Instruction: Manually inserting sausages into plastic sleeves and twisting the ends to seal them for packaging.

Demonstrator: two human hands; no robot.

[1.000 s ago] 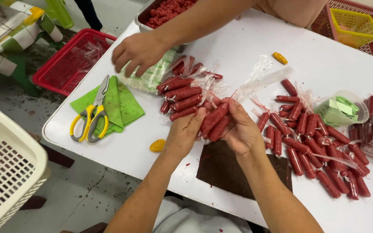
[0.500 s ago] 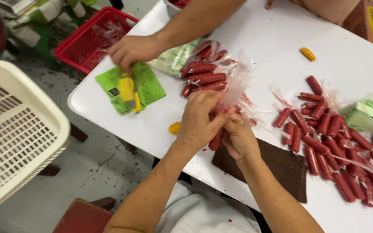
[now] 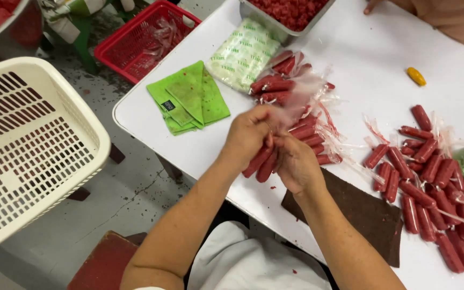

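Note:
Both my hands meet over the near edge of the white table [image 3: 371,64]. My left hand [image 3: 249,133] and my right hand [image 3: 295,164] together grip a bundle of red sausages [image 3: 261,164] in a thin clear plastic bag [image 3: 302,94]. The sausage ends stick out below my fingers, and the loose top of the bag rises above my hands. Just behind my hands lies a pile of bagged red sausages [image 3: 280,86].
Many loose red sausages [image 3: 430,177] lie at the right beside a dark brown mat [image 3: 361,212]. A green cloth [image 3: 189,96], a stack of printed bags [image 3: 243,53], a metal tray of red meat [image 3: 291,16], a red basket [image 3: 146,40] and a cream basket [image 3: 28,145] surround them.
The other person's hand has left the bag pile and the scissors are gone from the green cloth. My hands stayed on the sausage bundle, with the bag top now pulled upward.

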